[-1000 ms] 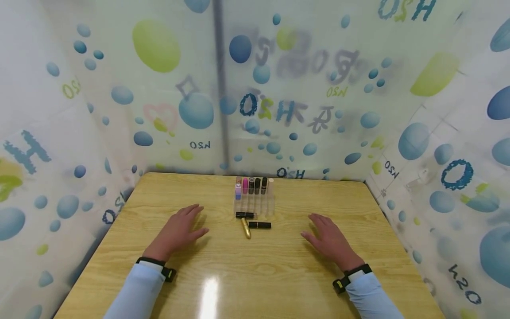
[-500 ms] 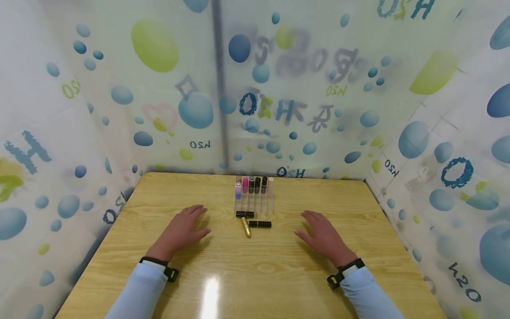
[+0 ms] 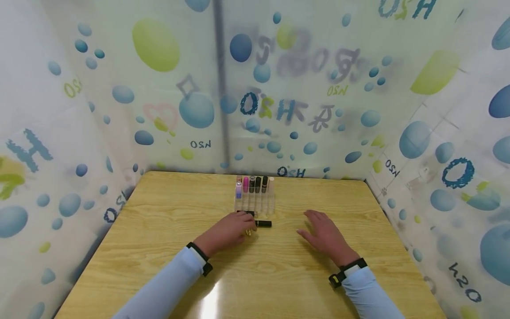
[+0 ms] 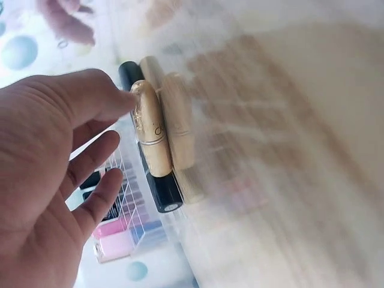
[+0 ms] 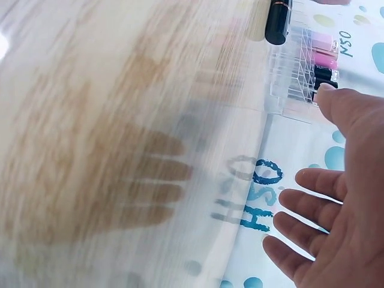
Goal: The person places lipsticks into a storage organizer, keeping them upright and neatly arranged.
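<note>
My left hand (image 3: 226, 233) reaches over a gold lipstick (image 4: 153, 132) lying on the table. In the left wrist view its thumb tip is right at the lipstick's rounded end, while the other fingers stand apart from it. Two black lipstick tubes lie beside the gold one: one black tube (image 3: 264, 224) to the right, another black tube (image 4: 165, 193) close to the clear organizer (image 3: 255, 206), partly covered by my left fingers in the head view. My right hand (image 3: 324, 235) hovers over the table's right side, fingers extended and holding nothing.
Several tubes stand in the organizer's back row, among them a pink tube (image 3: 245, 184) and a pink-and-blue bottle (image 3: 238, 188). The wooden table (image 3: 159, 199) meets a patterned curtain (image 3: 191, 155) behind and at both sides.
My left hand has moved right, from the table's left side to the gold lipstick, now partly covering it. My right hand moved slightly left at first and has since stayed nearly still.
</note>
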`<state>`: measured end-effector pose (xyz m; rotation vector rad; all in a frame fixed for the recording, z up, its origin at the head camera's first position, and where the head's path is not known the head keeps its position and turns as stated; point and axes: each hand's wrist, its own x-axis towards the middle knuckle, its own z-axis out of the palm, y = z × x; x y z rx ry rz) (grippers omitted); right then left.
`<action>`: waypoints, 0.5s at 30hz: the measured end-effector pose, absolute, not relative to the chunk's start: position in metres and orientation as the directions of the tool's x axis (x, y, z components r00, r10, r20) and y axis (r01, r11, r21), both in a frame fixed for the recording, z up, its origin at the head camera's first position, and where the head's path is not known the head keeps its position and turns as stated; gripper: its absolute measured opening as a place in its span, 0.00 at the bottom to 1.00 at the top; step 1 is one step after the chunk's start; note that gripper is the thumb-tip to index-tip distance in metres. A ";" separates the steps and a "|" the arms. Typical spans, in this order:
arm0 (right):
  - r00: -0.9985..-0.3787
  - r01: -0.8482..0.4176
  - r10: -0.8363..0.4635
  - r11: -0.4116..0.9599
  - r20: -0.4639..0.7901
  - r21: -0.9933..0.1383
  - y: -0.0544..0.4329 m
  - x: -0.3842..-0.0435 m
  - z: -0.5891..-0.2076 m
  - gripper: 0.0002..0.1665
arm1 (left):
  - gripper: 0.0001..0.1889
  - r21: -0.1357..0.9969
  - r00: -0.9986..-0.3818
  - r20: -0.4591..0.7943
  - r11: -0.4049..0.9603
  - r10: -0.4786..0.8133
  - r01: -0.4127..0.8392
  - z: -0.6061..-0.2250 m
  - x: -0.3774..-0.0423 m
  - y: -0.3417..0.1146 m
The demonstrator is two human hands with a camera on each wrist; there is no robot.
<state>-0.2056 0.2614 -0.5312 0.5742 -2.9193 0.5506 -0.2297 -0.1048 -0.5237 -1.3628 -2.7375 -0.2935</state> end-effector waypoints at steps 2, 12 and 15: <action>-0.924 -0.380 -0.340 0.866 0.175 -0.324 0.262 -0.206 -0.531 0.40 | 0.18 0.111 -0.607 0.123 0.597 0.785 0.794 -0.524 -0.232 -0.100; -0.924 -0.382 -0.342 0.861 0.172 -0.337 0.262 -0.206 -0.530 0.41 | 0.06 0.086 -0.596 0.114 0.589 0.795 0.803 -0.527 -0.239 -0.096; -0.925 -0.378 -0.338 0.860 0.173 -0.342 0.263 -0.206 -0.531 0.41 | 0.07 0.111 -0.597 0.121 0.587 0.793 0.802 -0.529 -0.242 -0.097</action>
